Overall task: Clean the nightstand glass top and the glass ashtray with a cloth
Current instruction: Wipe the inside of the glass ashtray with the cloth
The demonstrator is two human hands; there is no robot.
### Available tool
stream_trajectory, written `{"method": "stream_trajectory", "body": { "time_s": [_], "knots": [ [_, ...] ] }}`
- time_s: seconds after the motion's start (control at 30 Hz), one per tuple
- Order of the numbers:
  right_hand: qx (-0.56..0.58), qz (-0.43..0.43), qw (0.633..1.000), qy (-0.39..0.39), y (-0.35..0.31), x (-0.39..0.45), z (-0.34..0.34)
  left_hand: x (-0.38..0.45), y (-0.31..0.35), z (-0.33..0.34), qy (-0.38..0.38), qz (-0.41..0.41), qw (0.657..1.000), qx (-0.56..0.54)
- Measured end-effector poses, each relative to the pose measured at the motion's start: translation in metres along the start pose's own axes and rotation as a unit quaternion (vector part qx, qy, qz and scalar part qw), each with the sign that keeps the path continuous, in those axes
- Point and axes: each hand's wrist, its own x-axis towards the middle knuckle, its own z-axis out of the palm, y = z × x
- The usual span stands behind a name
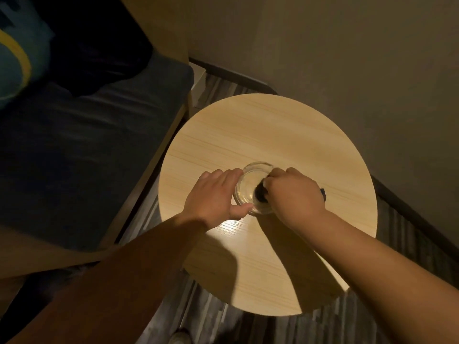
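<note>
Round nightstand top (268, 135), pale wood grain under a glossy surface, bright glare patch near its middle just below the hands. It stands on dark striped flooring (409, 244) in a corner of plain beige wall (335, 45). To the left a dark, smooth upholstered seat (87, 150) with a light wood frame edge running diagonally beside the table; a teal cushion (17, 53) with a yellow curved band sits at the far left corner.

Both bare forearms reach in from the bottom edge and converge at the table's centre, casting two broad shadows on the near half of the top.

Left hand (213, 194): palm down, fingers curved round the left rim of the ashtray, thumb hooked on its near edge, steadying it.

Right hand (293, 192): bunched into a fist, knuckles up, gripping a dark cloth (260, 194) and pushing the wad down into the bowl; another bit of the cloth pokes out at the hand's right side.

Glass ashtray (248, 184): small, round, clear, thick-walled, resting on the tabletop about at its centre, between the two hands. Its right part is covered by the right hand.
</note>
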Motion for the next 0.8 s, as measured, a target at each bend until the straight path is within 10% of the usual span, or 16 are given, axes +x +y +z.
{"method": "stream_trajectory", "body": {
  "time_s": [0.3,0.53,0.8],
  "knots": [
    [0.013,-0.046,0.999,0.015,-0.018,0.023,-0.016,0.001,0.001,-0.003,0.002,-0.002,1.000,-0.019],
    [0.035,-0.014,0.993,-0.112,-0.005,0.002,-0.009,0.002,0.001,-0.003,-0.011,-0.006,1.000,0.001],
    [0.025,-0.035,0.999,-0.006,-0.012,0.026,-0.015,0.001,0.001,-0.002,-0.002,-0.007,1.000,-0.018]
  ]
}}
